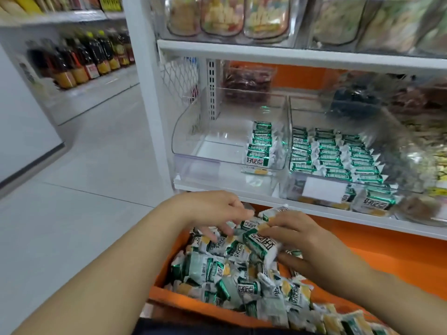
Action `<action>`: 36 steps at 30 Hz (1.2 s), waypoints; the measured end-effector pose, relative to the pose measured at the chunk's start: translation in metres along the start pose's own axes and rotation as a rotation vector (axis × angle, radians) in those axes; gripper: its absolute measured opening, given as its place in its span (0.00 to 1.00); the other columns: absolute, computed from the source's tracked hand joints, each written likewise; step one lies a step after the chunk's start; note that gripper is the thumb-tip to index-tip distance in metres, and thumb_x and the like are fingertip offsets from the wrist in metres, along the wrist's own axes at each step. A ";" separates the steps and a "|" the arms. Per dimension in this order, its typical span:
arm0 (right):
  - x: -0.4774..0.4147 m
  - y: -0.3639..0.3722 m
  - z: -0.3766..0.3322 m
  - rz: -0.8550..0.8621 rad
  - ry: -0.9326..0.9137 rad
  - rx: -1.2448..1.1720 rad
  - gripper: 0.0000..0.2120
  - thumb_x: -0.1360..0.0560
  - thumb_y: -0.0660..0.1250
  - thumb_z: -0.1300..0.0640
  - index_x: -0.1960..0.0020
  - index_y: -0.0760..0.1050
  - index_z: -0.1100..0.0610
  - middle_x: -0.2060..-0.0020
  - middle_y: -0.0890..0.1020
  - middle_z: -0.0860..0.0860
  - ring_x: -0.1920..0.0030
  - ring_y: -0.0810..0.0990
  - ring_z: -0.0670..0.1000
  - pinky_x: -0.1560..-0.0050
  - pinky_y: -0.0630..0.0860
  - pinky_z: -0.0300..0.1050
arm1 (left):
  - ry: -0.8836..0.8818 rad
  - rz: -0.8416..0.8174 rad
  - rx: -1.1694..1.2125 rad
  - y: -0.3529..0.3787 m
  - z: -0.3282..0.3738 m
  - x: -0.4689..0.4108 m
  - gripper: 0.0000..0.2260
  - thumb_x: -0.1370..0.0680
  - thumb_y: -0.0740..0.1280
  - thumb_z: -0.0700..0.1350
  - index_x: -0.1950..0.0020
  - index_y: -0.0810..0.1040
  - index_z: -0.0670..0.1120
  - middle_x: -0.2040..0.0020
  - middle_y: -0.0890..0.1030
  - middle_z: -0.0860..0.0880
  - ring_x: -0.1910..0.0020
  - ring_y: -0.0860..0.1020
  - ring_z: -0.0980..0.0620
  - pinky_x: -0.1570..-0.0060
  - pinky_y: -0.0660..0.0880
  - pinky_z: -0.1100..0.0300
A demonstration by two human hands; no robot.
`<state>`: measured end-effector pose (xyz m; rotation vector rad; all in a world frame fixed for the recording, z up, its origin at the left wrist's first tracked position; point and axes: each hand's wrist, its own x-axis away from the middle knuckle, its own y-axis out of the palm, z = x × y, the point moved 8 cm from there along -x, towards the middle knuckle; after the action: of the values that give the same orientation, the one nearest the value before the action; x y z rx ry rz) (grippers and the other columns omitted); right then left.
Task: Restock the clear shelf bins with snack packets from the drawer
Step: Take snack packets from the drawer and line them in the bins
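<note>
head view: the orange drawer stood open at 6 o'clock, its heap of green-and-white packets loose and jumbled. the right hand, at about 5 o'clock from centre, gripped a short stack of packets, fingers curled over the top and thumb under the near end. the left hand, at 7 o'clock and just beside it, had its fingers spread and fairly straight, blurred tips touching packets next to the stack and pinching nothing that showed. the left bin, at 12 o'clock from the hands, held only one row against its right wall; the right bin, at 2 o'clock, looked nearly full. to do this step well, i'd judge the packets should be squared up with labels facing alike, the left hand feeding them in one by one. the stack should be small enough for one hand to clamp, so it could go into the left bin as a neat row beside the one there without fanning out.
</note>
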<state>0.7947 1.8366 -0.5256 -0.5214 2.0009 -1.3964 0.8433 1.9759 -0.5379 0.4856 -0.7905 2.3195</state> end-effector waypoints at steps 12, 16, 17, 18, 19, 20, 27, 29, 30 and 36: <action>0.004 -0.070 -0.005 0.243 0.047 0.126 0.20 0.28 0.70 0.56 0.36 0.75 0.51 0.42 0.77 0.50 0.35 0.68 0.53 0.38 0.67 0.48 | 0.225 0.194 0.895 0.038 0.041 0.014 0.11 0.24 0.69 0.45 0.43 0.74 0.46 0.61 0.84 0.50 0.64 0.82 0.55 0.59 0.80 0.58; -0.002 -0.087 -0.003 0.312 0.067 0.089 0.22 0.27 0.65 0.44 0.37 0.76 0.53 0.42 0.77 0.46 0.34 0.68 0.48 0.31 0.63 0.40 | 0.283 0.301 0.965 0.019 0.041 0.007 0.12 0.25 0.70 0.41 0.43 0.74 0.45 0.57 0.84 0.47 0.60 0.83 0.53 0.58 0.80 0.58; -0.003 -0.094 -0.002 0.332 0.074 0.074 0.22 0.27 0.64 0.42 0.38 0.77 0.53 0.43 0.77 0.44 0.35 0.69 0.47 0.31 0.62 0.38 | 0.291 0.335 0.983 0.011 0.037 0.005 0.11 0.25 0.70 0.40 0.44 0.75 0.45 0.58 0.85 0.46 0.60 0.83 0.53 0.59 0.80 0.58; -0.005 -0.100 -0.001 0.357 0.083 0.058 0.21 0.27 0.65 0.41 0.40 0.77 0.53 0.45 0.78 0.43 0.36 0.70 0.46 0.32 0.63 0.39 | 0.292 0.373 0.993 0.003 0.033 0.004 0.10 0.25 0.70 0.40 0.45 0.75 0.45 0.59 0.85 0.46 0.61 0.83 0.54 0.61 0.80 0.60; -0.007 -0.108 -0.001 0.393 0.093 0.039 0.19 0.27 0.66 0.43 0.42 0.79 0.53 0.47 0.79 0.45 0.38 0.72 0.46 0.34 0.66 0.40 | 0.295 0.412 0.988 -0.005 0.029 0.004 0.09 0.25 0.70 0.40 0.46 0.75 0.45 0.60 0.85 0.47 0.62 0.83 0.55 0.62 0.80 0.61; -0.008 -0.115 -0.002 0.436 0.093 0.015 0.17 0.27 0.66 0.45 0.44 0.80 0.55 0.50 0.81 0.47 0.42 0.74 0.46 0.37 0.68 0.40 | 0.300 0.443 0.977 -0.012 0.026 0.004 0.07 0.24 0.70 0.41 0.48 0.74 0.45 0.61 0.85 0.47 0.62 0.83 0.55 0.63 0.79 0.62; -0.031 -0.127 -0.028 0.497 0.166 -0.192 0.10 0.27 0.71 0.64 0.57 0.77 0.49 0.60 0.73 0.44 0.59 0.71 0.41 0.57 0.68 0.29 | 0.293 0.495 0.909 -0.015 0.017 0.004 0.06 0.23 0.68 0.46 0.50 0.75 0.45 0.63 0.84 0.48 0.64 0.80 0.51 0.67 0.74 0.61; -0.038 -0.117 -0.035 0.391 0.207 -0.263 0.15 0.28 0.71 0.64 0.56 0.75 0.44 0.55 0.70 0.42 0.57 0.70 0.37 0.55 0.67 0.26 | 0.271 0.444 0.889 -0.008 0.019 0.003 0.09 0.23 0.68 0.48 0.45 0.75 0.47 0.56 0.83 0.47 0.59 0.81 0.50 0.61 0.78 0.57; -0.039 -0.113 -0.037 0.343 0.221 -0.276 0.17 0.28 0.72 0.64 0.55 0.73 0.42 0.52 0.68 0.41 0.55 0.69 0.34 0.53 0.65 0.25 | 0.269 0.426 0.876 -0.006 0.021 0.004 0.08 0.22 0.67 0.49 0.45 0.76 0.47 0.53 0.83 0.47 0.55 0.81 0.50 0.58 0.79 0.55; -0.033 -0.109 -0.024 0.278 0.323 -0.382 0.19 0.31 0.74 0.57 0.50 0.68 0.41 0.46 0.70 0.40 0.42 0.70 0.36 0.45 0.70 0.37 | 0.300 0.311 0.781 0.003 0.035 0.011 0.06 0.19 0.61 0.49 0.50 0.77 0.51 0.59 0.84 0.51 0.56 0.82 0.53 0.56 0.80 0.54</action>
<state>0.7981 1.8348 -0.4092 -0.1693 2.5106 -0.9789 0.8386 1.9565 -0.5072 0.3283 0.2328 2.8596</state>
